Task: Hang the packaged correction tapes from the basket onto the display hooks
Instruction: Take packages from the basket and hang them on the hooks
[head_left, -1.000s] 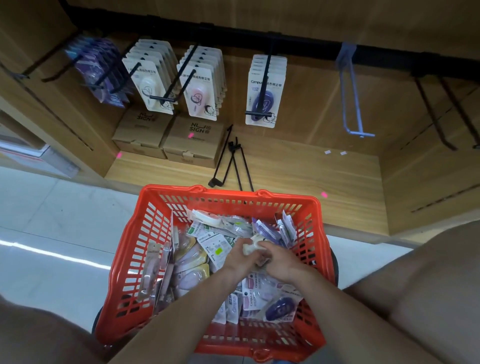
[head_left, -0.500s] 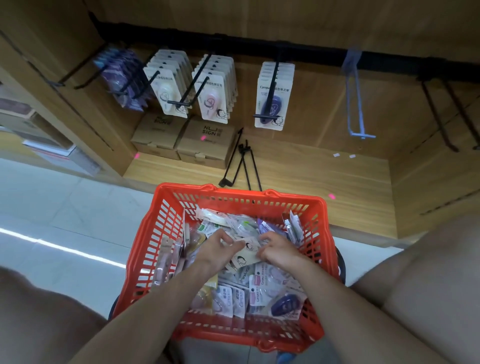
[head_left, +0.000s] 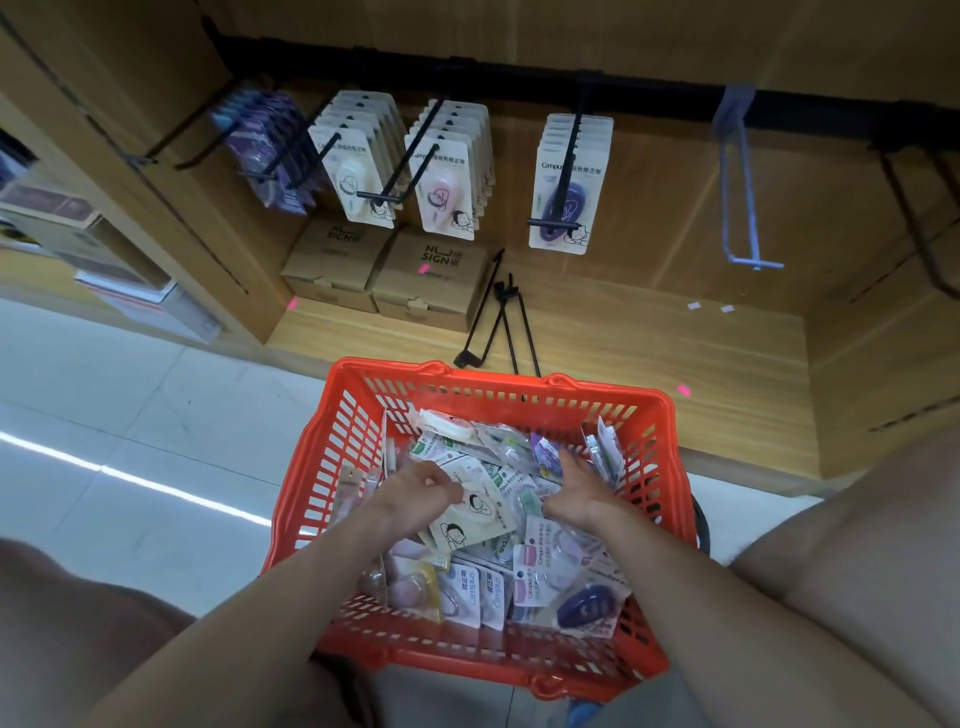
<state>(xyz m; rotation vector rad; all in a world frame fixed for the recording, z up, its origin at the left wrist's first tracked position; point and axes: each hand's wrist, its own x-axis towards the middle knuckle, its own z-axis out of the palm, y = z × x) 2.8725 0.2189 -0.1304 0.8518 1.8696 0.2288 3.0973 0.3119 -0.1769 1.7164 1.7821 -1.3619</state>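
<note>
Head view: both hands in the red basket of tapes; left hand pinches a cream pack, right hand lies loosely spread on the pile beside it.

Two brown cardboard boxes printed "NU SIGN" sit side by side, touching, at the back left of the light wooden shelf board. Just right of them, a few loose black metal hook rods lie on the board, tangled at one end. Small pink stickers mark the board and one box, and two tiny white paper scraps lie farther right. Glossy white floor tiles spread to the left, crossed by a bright reflected streak.
</note>
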